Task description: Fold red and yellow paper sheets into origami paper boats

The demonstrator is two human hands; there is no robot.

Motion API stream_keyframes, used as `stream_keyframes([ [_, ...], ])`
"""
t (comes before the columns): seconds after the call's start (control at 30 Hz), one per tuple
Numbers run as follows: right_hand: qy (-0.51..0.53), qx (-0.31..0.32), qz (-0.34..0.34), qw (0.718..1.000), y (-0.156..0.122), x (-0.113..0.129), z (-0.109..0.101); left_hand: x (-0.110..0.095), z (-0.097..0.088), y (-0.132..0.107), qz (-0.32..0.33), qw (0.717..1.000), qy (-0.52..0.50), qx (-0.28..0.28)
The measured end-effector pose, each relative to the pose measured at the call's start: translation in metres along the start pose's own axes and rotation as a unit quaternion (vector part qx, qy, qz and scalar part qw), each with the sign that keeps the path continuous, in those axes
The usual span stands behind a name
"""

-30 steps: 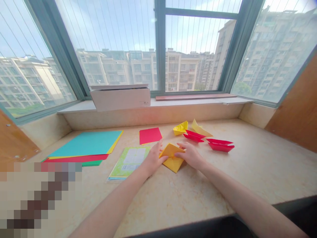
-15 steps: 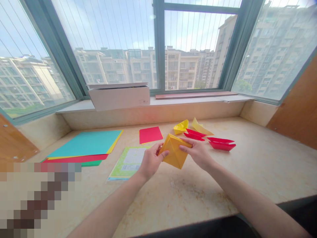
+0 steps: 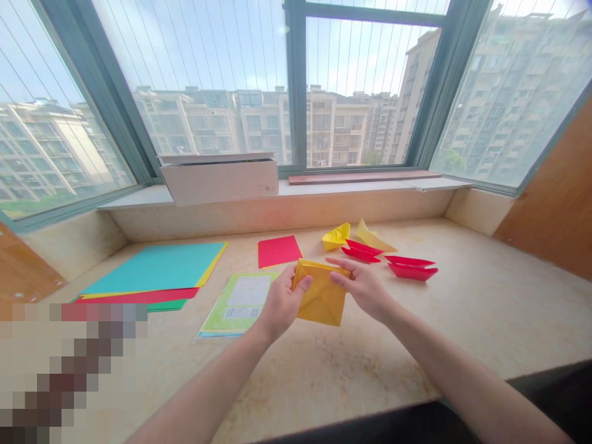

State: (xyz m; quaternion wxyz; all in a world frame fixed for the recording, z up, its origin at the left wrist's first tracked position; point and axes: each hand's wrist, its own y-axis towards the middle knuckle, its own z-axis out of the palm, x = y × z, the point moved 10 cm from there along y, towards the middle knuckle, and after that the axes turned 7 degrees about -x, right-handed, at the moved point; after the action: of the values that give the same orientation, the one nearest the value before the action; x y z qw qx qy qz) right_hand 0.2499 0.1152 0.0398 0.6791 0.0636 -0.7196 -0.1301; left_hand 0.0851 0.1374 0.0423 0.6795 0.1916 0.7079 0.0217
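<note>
A folded square of orange-yellow paper (image 3: 324, 296) is held up over the counter, creases showing on its face. My left hand (image 3: 284, 299) pinches its left edge, thumb on the near side. At the upper right corner my right hand (image 3: 363, 287) grips it with the thumb in front; the right index finger reaches along behind the top edge. Just beyond the right hand lie a red paper boat (image 3: 362, 251) and another red paper boat (image 3: 411, 267). Behind them stand a yellow paper boat (image 3: 337, 237) and a pale yellow folded paper piece (image 3: 374, 237).
Large coloured sheets (image 3: 155, 268) are stacked at the left. A green-and-white paper packet (image 3: 235, 305) lies beside my left hand, with smaller red sheets (image 3: 279, 251) behind it. On the window ledge sits a white box (image 3: 224, 182). The counter's front edge (image 3: 351, 418) runs below my arms.
The yellow paper has turned from a diamond-like tilt to a squarer position, its top edge now nearly level. Both hands keep hold of it.
</note>
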Motion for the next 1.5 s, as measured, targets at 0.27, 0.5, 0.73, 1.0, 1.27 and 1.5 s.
stream_keyframes([
  [0.27,-0.034,0.115,-0.024,0.993,-0.013,-0.002,0.039,-0.005,-0.016,0.002,0.001,0.991,-0.093,-0.096],
  [0.5,-0.222,0.010,-0.182,0.958,-0.024,0.023,0.031,0.002,-0.034,0.003,-0.002,0.986,0.040,-0.163],
  [0.73,-0.345,0.045,-0.290,0.891,-0.036,0.036,0.041,0.010,-0.022,0.000,-0.023,0.993,0.003,-0.112],
  [1.0,-0.539,0.015,-0.397,0.743,-0.044,0.045,0.046,-0.002,0.024,-0.018,-0.067,0.976,-0.199,0.048],
  [1.27,-0.513,0.073,-0.555,0.651,-0.082,0.068,0.071,0.032,0.008,-0.011,-0.217,0.952,-0.214,0.014],
  [1.5,-0.457,0.141,-0.562,0.675,-0.085,0.071,0.060,0.025,0.011,-0.010,-0.209,0.947,-0.232,0.072],
])
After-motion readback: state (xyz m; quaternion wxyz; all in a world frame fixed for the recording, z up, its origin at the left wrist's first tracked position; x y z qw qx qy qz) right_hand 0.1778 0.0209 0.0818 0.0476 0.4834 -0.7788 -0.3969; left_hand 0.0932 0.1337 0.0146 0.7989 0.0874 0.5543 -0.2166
